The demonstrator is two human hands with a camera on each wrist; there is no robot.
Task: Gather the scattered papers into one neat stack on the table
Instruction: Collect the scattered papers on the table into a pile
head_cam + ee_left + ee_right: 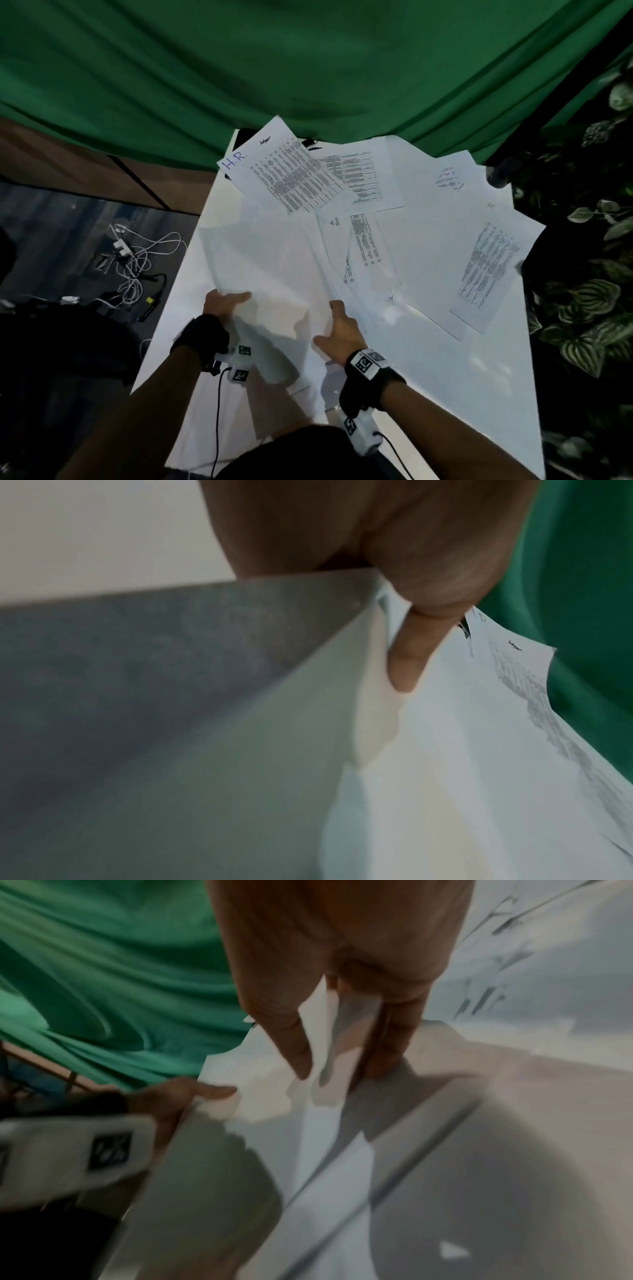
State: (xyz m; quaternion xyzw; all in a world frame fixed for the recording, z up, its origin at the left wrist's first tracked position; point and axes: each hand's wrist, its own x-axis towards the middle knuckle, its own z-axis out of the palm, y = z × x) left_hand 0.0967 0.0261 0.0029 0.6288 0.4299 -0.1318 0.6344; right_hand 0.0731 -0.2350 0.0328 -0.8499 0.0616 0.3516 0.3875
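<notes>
Several white sheets lie scattered over the white table (pixel 445 383). My left hand (pixel 227 303) grips the left edge of a lifted bundle of blank-faced papers (pixel 270 263), thumb (pixel 407 653) on top of the sheets (pixel 445 750). My right hand (pixel 337 325) holds the bundle's right edge, with paper (pixel 320 1031) pinched between thumb and fingers (pixel 394 1031). Farther back lie a sheet marked "H.R." (pixel 281 171), a printed sheet (pixel 359 178) and a middle sheet (pixel 363 250). At the right are a printed page (pixel 489 267) and a scribbled one (pixel 448 178).
A green cloth (pixel 308 68) hangs behind the table's far edge. White cables (pixel 137 260) lie on the floor to the left. Leafy plants (pixel 589 291) stand close along the right edge. The "H.R." sheet overhangs the far left corner.
</notes>
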